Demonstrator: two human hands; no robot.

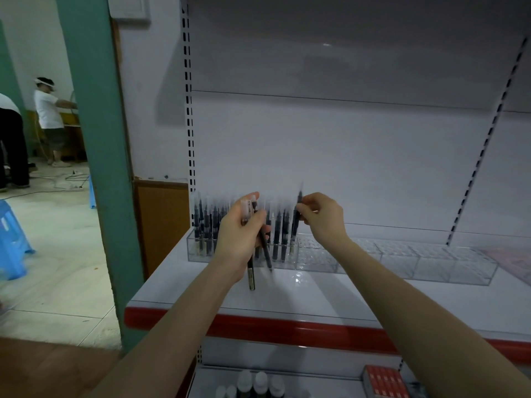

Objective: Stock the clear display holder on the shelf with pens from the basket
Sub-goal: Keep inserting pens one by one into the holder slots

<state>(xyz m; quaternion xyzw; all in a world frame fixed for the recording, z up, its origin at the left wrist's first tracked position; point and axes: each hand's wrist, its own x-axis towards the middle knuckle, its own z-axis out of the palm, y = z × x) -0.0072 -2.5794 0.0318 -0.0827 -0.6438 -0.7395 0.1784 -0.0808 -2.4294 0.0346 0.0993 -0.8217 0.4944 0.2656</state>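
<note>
A long clear display holder (402,262) stands on the white shelf (330,297) against the back panel. Its left section is filled with several upright black pens (207,222); the sections to the right hold none. My left hand (240,234) grips a small bundle of black pens (251,271), their tips hanging below my palm in front of the holder. My right hand (323,218) pinches one black pen (296,222) upright, its lower end in the holder just right of the filled rows. The basket is out of view.
The shelf has a red front strip (287,328). Below it, a lower shelf holds small bottles (258,383) and a red box (385,382). A green pillar (97,156) stands left; beyond it are a blue stool (14,239) and people.
</note>
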